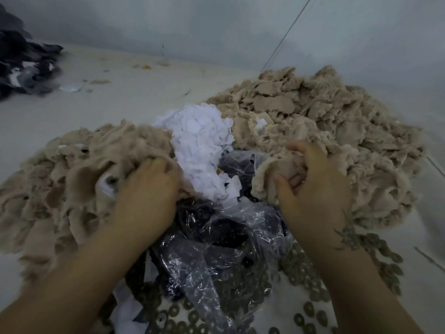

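Two fuzzy, ragged-edged mounds of beige fleece scraps (313,112), heaped left and right of the white fabric scraps (199,141), thin and flat-cut. Just left of that white heap, the left hand (147,191), fingers curled down into the fleece, fingertips buried and blurred. Just right of it, the right hand (315,189), clenched round a soft fleece clump (269,179). Below the white heap, a crinkled clear plastic bag (216,237) over dark pieces, hard to make out. Far left, a dark cloth pile (24,56), cut off at the edge.
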A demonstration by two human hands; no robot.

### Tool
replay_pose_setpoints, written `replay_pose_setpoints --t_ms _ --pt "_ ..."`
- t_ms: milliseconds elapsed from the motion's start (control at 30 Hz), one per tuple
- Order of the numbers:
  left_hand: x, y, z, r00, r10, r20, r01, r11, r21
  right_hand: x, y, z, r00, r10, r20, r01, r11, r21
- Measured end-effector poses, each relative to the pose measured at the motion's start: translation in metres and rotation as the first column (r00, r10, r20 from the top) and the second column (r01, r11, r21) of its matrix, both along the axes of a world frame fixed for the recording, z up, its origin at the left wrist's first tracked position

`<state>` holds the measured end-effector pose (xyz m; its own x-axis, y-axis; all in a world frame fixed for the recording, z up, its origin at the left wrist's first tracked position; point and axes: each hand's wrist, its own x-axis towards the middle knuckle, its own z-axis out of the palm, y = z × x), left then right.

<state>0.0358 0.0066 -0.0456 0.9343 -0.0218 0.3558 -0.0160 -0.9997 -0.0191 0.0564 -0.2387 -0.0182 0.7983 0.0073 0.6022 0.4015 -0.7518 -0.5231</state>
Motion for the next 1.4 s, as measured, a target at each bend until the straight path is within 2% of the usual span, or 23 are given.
replay_pose_setpoints --t_ms 100,267,333,467,667,767,867,967,1033,1100,1133,1167,1233,1300,1333,1400 --pt "-0.004 0.031 -0.01 1.0 0.01 0.014 -0.01 1.0 0.004 0.003 -0.002 -0.002 1.0 -0.001 -0.01 0.001 1.0 0.002" --pt "-0.008 0.049 -0.024 1.0 0.007 -0.026 -0.006 0.999 0.036 0.001 0.004 -0.001 0.999 0.009 0.036 -0.005 0.995 -0.102" --pt "-0.008 0.04 -0.02 0.999 -0.02 0.042 0.019 1.0 0.021 -0.003 0.01 -0.002 0.996 0.069 0.059 -0.063 0.994 -0.094" --pt "-0.014 0.011 -0.011 0.96 -0.181 0.215 0.191 0.981 -0.027 -0.013 0.026 -0.011 0.981 0.173 0.088 -0.165 0.983 -0.085" --pt "-0.016 0.001 -0.015 0.938 -0.233 0.258 0.264 0.96 -0.091 -0.025 0.039 -0.014 0.949 0.313 0.029 -0.308 0.945 -0.113" --pt "-0.01 0.003 -0.015 0.952 -0.245 0.183 0.27 0.954 -0.13 -0.028 0.041 -0.016 0.938 0.345 0.005 -0.341 0.929 -0.14" --pt "-0.008 0.011 -0.013 0.991 -0.134 0.012 0.134 0.977 -0.165 -0.029 0.04 -0.015 0.94 0.342 0.004 -0.338 0.931 -0.135" --pt "-0.011 0.008 -0.008 0.991 -0.057 -0.118 0.044 0.993 -0.108 -0.028 0.04 -0.015 0.93 0.367 -0.015 -0.364 0.918 -0.159" --pt "-0.013 0.003 -0.004 0.993 -0.071 -0.092 0.063 0.994 -0.088 -0.028 0.04 -0.017 0.918 0.395 -0.038 -0.395 0.902 -0.174" --pt "-0.017 -0.002 0.0 0.988 -0.152 0.014 0.152 0.987 -0.046 -0.029 0.042 -0.018 0.915 0.401 -0.045 -0.402 0.898 -0.18" --pt "-0.019 -0.006 0.002 0.974 -0.221 0.057 0.224 0.972 -0.065 -0.029 0.043 -0.018 0.917 0.396 -0.044 -0.397 0.9 -0.179" --pt "-0.021 -0.01 0.004 0.956 -0.281 0.082 0.291 0.945 -0.147 -0.029 0.044 -0.018 0.92 0.391 -0.036 -0.391 0.904 -0.173" --pt "-0.025 -0.023 0.007 0.919 -0.391 0.057 0.378 0.828 -0.415 -0.03 0.045 -0.018 0.922 0.387 -0.013 -0.385 0.91 -0.154" --pt "-0.025 -0.036 0.008 0.893 -0.446 0.057 0.386 0.697 -0.605 -0.033 0.046 -0.018 0.907 0.42 -0.018 -0.419 0.899 -0.126" --pt "-0.024 -0.04 0.006 0.894 -0.433 0.112 0.395 0.648 -0.651 -0.034 0.047 -0.016 0.899 0.437 -0.029 -0.437 0.894 -0.101" --pt "-0.02 -0.042 0.001 0.913 -0.338 0.228 0.398 0.614 -0.682 -0.034 0.043 -0.014 0.916 0.395 -0.068 -0.397 0.918 -0.019"
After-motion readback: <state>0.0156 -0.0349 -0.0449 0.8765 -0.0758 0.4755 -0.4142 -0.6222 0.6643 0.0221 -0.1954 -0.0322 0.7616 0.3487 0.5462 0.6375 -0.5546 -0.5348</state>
